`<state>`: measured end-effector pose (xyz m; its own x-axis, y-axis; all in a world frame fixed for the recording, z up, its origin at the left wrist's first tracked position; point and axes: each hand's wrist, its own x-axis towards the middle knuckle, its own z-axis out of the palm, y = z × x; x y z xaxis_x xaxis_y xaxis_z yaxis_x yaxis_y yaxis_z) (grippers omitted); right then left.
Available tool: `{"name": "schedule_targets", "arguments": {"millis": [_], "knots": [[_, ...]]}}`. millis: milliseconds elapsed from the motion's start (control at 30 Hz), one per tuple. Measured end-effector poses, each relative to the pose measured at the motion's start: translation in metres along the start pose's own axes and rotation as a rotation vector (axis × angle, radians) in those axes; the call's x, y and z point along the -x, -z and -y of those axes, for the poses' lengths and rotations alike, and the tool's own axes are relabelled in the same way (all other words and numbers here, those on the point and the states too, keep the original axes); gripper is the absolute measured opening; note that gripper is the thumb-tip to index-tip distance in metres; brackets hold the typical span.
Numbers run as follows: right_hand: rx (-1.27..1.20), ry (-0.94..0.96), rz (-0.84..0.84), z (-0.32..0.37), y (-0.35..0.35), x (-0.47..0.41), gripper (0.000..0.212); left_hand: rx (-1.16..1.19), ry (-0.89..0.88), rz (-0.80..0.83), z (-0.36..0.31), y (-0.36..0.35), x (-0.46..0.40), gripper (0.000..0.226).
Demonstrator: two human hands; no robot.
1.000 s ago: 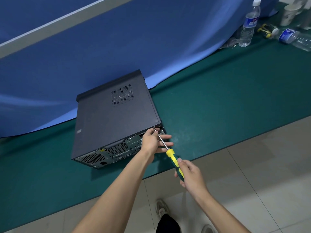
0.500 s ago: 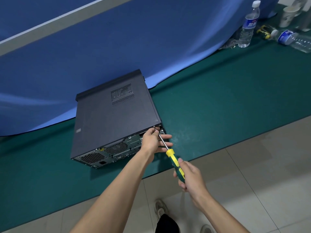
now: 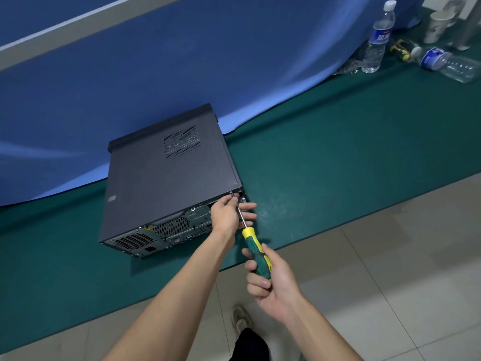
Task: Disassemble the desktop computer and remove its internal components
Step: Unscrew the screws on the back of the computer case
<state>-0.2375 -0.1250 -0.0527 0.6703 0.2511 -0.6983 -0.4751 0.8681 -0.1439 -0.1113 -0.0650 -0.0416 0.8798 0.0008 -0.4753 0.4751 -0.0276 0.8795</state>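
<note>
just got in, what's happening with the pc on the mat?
A person is working a screw at the rear corner of the desktop computer, which lies on its side on the green mat. The right hand grips the yellow-and-green screwdriver, its tip set at the case's top rear edge. The left hand steadies the shaft near the tip, against the back panel. The side cover is on; nothing has been taken out. Water bottles and a paper cup sit further off.
</note>
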Motion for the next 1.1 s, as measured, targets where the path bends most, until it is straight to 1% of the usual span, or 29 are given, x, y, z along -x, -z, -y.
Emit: {"name": "schedule_targets", "arguments": {"millis": [67, 233, 300, 467, 533, 600, 733, 800, 867, 933, 1033, 1100], "knots": [[-0.051, -0.020, 0.022, 0.001, 0.000, 0.000, 0.041, 0.015, -0.009, -0.009, 0.000, 0.000, 0.001, 0.016], [0.006, 0.011, -0.027, -0.001, 0.001, 0.001, 0.041, 0.020, -0.007, -0.014, 0.000, 0.003, 0.004, 0.016], [-0.013, 0.001, -0.035, -0.003, -0.002, 0.002, 0.040, 0.014, 0.006, -0.004, -0.002, 0.004, 0.004, 0.017], [-0.287, -0.143, 0.076, 0.003, -0.005, 0.005, 0.038, -0.038, 0.022, 0.000, -0.007, 0.004, 0.003, 0.015], [-0.321, -0.162, 0.104, 0.005, -0.003, 0.006, 0.038, -0.062, 0.028, -0.013, -0.009, 0.004, 0.003, 0.013], [-0.279, -0.144, 0.095, 0.008, -0.002, 0.006, 0.036, -0.065, 0.041, -0.029, -0.010, 0.002, 0.002, 0.013], [-0.049, -0.039, -0.006, 0.020, 0.004, 0.004, 0.037, -0.098, 0.057, -0.047, -0.012, -0.001, -0.001, 0.012], [0.020, -0.023, -0.035, 0.025, 0.007, 0.004, 0.036, -0.096, 0.072, -0.052, -0.014, -0.002, -0.003, 0.011], [0.017, -0.045, -0.025, 0.026, 0.006, 0.004, 0.036, -0.077, 0.085, -0.058, -0.014, -0.001, -0.003, 0.014], [-0.016, -0.099, 0.021, 0.021, 0.002, 0.005, 0.038, -0.057, 0.091, -0.057, -0.014, 0.000, -0.003, 0.017], [-0.017, -0.173, 0.082, 0.013, -0.002, 0.003, 0.052, -0.054, 0.093, -0.054, -0.015, 0.003, -0.002, 0.020], [-0.019, -0.187, 0.097, 0.012, -0.004, 0.003, 0.057, -0.057, 0.092, -0.043, -0.015, 0.004, -0.001, 0.021]]}}
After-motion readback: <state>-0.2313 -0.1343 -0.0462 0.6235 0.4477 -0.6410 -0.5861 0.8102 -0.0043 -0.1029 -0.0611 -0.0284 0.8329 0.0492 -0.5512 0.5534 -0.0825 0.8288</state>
